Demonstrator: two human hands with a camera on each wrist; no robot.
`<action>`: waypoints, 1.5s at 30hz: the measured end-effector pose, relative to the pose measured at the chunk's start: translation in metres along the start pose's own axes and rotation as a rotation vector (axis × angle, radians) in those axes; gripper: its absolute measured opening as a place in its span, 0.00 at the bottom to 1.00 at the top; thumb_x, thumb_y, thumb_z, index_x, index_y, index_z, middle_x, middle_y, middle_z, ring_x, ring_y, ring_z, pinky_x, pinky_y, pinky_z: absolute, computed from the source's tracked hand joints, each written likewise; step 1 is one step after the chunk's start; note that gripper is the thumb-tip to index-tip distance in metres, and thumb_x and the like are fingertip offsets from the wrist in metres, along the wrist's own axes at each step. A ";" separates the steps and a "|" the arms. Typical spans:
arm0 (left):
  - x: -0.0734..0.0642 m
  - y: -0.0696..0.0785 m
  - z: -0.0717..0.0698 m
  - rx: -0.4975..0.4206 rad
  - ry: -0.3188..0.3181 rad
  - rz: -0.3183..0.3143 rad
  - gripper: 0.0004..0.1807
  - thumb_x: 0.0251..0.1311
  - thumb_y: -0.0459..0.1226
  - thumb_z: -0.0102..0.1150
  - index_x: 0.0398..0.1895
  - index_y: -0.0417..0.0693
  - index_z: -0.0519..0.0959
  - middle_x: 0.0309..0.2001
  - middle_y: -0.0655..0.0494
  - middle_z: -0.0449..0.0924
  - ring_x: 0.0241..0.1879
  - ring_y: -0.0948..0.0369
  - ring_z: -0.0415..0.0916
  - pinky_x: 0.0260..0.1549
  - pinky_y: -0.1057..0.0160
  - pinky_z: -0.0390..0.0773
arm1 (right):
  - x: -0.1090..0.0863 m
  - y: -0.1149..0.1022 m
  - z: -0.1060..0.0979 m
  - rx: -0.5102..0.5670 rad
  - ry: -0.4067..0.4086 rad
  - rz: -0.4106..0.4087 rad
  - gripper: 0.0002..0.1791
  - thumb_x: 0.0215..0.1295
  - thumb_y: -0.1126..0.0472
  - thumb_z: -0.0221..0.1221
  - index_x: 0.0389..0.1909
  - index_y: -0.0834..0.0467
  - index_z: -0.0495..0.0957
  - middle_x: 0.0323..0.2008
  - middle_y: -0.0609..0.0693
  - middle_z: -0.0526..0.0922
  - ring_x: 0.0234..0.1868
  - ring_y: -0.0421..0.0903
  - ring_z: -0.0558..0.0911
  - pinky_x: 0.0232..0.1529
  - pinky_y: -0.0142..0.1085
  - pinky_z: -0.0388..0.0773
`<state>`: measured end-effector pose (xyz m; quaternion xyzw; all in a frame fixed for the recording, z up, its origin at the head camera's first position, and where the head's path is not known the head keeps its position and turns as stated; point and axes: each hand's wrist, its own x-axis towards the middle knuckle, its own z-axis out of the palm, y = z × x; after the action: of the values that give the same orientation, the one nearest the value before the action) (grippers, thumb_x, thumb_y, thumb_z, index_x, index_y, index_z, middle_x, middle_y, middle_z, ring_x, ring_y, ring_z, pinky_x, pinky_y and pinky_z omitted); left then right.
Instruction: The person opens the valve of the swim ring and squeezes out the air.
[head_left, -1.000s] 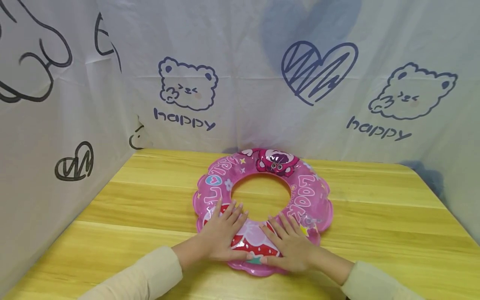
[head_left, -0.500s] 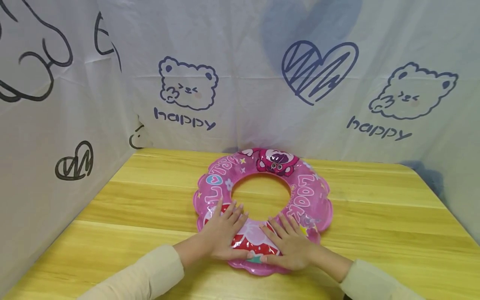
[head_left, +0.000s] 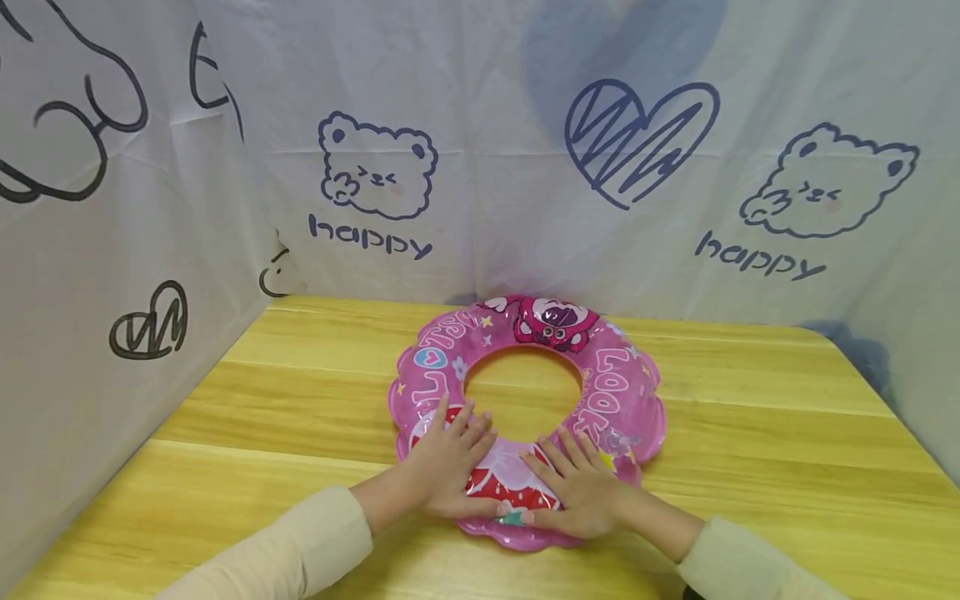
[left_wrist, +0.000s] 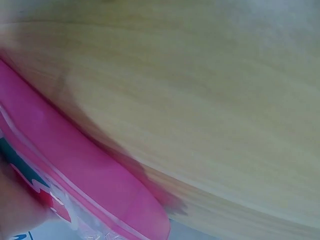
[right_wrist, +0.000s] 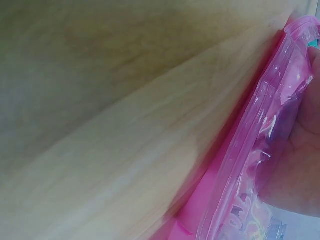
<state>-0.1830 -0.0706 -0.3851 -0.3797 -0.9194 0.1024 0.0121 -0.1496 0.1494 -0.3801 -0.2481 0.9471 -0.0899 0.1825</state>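
A pink inflatable swim ring [head_left: 630,392] lies flat on the wooden table, printed with a bear, lettering and a strawberry. On its near left part rests my left hand [head_left: 450,467], fingers straight and spread. My right hand [head_left: 581,492] lies on the near right part, also with straight fingers, and the two thumbs point toward each other. A clear valve [head_left: 621,442] sits just right of the right hand. In the left wrist view the ring's pink side [left_wrist: 85,160] meets the table; the right wrist view has the palm [right_wrist: 295,170] against the clear vinyl.
The yellow wood-grain table [head_left: 247,467] extends on both sides of the ring. A white cloth [head_left: 510,225] with bear and heart drawings hangs behind the table's back edge, close to the ring's far side. More cloth [head_left: 67,400] hangs along the left.
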 end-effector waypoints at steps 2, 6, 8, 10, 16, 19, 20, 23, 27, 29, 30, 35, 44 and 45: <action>0.000 0.000 -0.001 0.000 -0.010 0.001 0.52 0.50 0.75 0.31 0.68 0.49 0.61 0.71 0.50 0.56 0.71 0.45 0.49 0.67 0.37 0.43 | 0.000 -0.001 -0.001 -0.002 -0.006 0.006 0.42 0.62 0.33 0.46 0.71 0.53 0.53 0.73 0.59 0.47 0.73 0.61 0.37 0.71 0.56 0.32; 0.000 0.000 -0.004 -0.008 -0.030 0.002 0.51 0.51 0.75 0.32 0.68 0.49 0.61 0.70 0.50 0.57 0.71 0.45 0.49 0.67 0.37 0.43 | 0.000 -0.001 -0.002 -0.004 -0.011 0.009 0.42 0.62 0.32 0.45 0.71 0.53 0.54 0.73 0.59 0.47 0.73 0.61 0.38 0.71 0.55 0.32; 0.001 0.000 -0.005 -0.017 -0.040 0.001 0.51 0.51 0.74 0.32 0.68 0.48 0.62 0.70 0.50 0.58 0.71 0.45 0.50 0.67 0.37 0.43 | 0.000 0.000 -0.002 0.001 -0.016 0.007 0.43 0.62 0.32 0.45 0.71 0.53 0.54 0.73 0.59 0.47 0.73 0.61 0.38 0.71 0.56 0.32; 0.001 0.001 -0.007 -0.019 -0.055 -0.001 0.51 0.51 0.74 0.32 0.68 0.48 0.62 0.70 0.50 0.58 0.71 0.46 0.50 0.67 0.38 0.44 | 0.001 0.000 -0.002 0.003 -0.020 0.002 0.43 0.61 0.32 0.45 0.71 0.54 0.54 0.73 0.59 0.47 0.73 0.62 0.38 0.71 0.56 0.31; 0.003 0.002 -0.011 0.000 -0.100 -0.009 0.50 0.51 0.75 0.31 0.68 0.50 0.62 0.70 0.50 0.58 0.71 0.47 0.50 0.68 0.39 0.45 | 0.002 -0.001 -0.004 -0.001 -0.030 0.007 0.43 0.61 0.32 0.46 0.71 0.53 0.54 0.73 0.59 0.49 0.73 0.62 0.38 0.71 0.56 0.31; 0.004 0.003 -0.011 0.023 -0.107 -0.012 0.50 0.51 0.75 0.31 0.68 0.51 0.63 0.70 0.50 0.58 0.71 0.47 0.50 0.68 0.39 0.46 | 0.002 -0.003 -0.005 -0.017 -0.032 0.015 0.43 0.61 0.32 0.46 0.70 0.54 0.55 0.72 0.59 0.50 0.73 0.62 0.39 0.71 0.56 0.32; 0.004 0.003 -0.011 0.034 -0.108 -0.013 0.50 0.51 0.75 0.30 0.67 0.51 0.63 0.70 0.51 0.58 0.71 0.47 0.50 0.68 0.39 0.46 | 0.001 -0.003 -0.005 -0.023 -0.032 0.016 0.43 0.61 0.32 0.46 0.70 0.54 0.55 0.72 0.59 0.50 0.73 0.63 0.40 0.71 0.56 0.32; 0.005 0.004 -0.012 0.065 -0.114 -0.015 0.50 0.51 0.75 0.30 0.67 0.53 0.63 0.70 0.51 0.57 0.71 0.47 0.51 0.68 0.40 0.46 | 0.001 -0.004 -0.005 -0.042 -0.032 0.017 0.43 0.61 0.32 0.46 0.70 0.54 0.55 0.72 0.60 0.51 0.73 0.63 0.40 0.71 0.56 0.33; 0.006 0.005 -0.011 0.105 -0.131 -0.023 0.50 0.50 0.76 0.29 0.68 0.55 0.62 0.71 0.52 0.56 0.71 0.47 0.50 0.68 0.41 0.46 | 0.002 -0.004 -0.004 -0.052 -0.028 0.019 0.43 0.61 0.32 0.46 0.70 0.54 0.55 0.72 0.60 0.51 0.73 0.63 0.41 0.71 0.56 0.33; 0.006 0.006 -0.011 0.126 -0.134 -0.025 0.50 0.50 0.76 0.28 0.68 0.56 0.62 0.71 0.52 0.55 0.71 0.48 0.50 0.68 0.41 0.47 | 0.003 -0.004 -0.003 -0.055 -0.027 0.018 0.43 0.60 0.32 0.46 0.70 0.53 0.55 0.72 0.60 0.52 0.73 0.63 0.41 0.71 0.56 0.33; 0.006 0.007 -0.012 0.136 -0.135 -0.025 0.50 0.50 0.76 0.28 0.68 0.56 0.62 0.71 0.52 0.55 0.71 0.48 0.51 0.68 0.41 0.47 | 0.003 -0.005 -0.003 -0.055 -0.027 0.020 0.43 0.60 0.31 0.46 0.70 0.53 0.55 0.72 0.60 0.51 0.73 0.63 0.41 0.71 0.56 0.32; 0.006 0.011 -0.016 0.186 -0.160 -0.037 0.51 0.48 0.77 0.27 0.68 0.57 0.61 0.71 0.53 0.55 0.71 0.48 0.51 0.68 0.42 0.48 | 0.005 -0.005 -0.003 -0.060 -0.032 0.034 0.43 0.60 0.31 0.46 0.70 0.52 0.56 0.72 0.58 0.51 0.73 0.61 0.41 0.72 0.54 0.32; 0.007 0.014 -0.016 0.221 -0.201 -0.064 0.52 0.46 0.78 0.27 0.69 0.59 0.60 0.72 0.55 0.54 0.72 0.50 0.49 0.69 0.43 0.46 | 0.005 -0.008 -0.003 -0.073 -0.038 0.054 0.44 0.59 0.30 0.47 0.70 0.51 0.57 0.72 0.57 0.51 0.74 0.60 0.41 0.72 0.53 0.32; 0.007 0.014 -0.016 0.224 -0.204 -0.064 0.52 0.46 0.78 0.27 0.69 0.59 0.60 0.72 0.55 0.53 0.72 0.50 0.49 0.69 0.42 0.46 | 0.005 -0.008 -0.003 -0.076 -0.038 0.055 0.44 0.59 0.30 0.47 0.70 0.51 0.57 0.72 0.57 0.51 0.74 0.60 0.41 0.72 0.53 0.32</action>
<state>-0.1763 -0.0531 -0.3725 -0.3339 -0.9103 0.2420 -0.0359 -0.1513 0.1397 -0.3766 -0.2303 0.9527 -0.0441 0.1934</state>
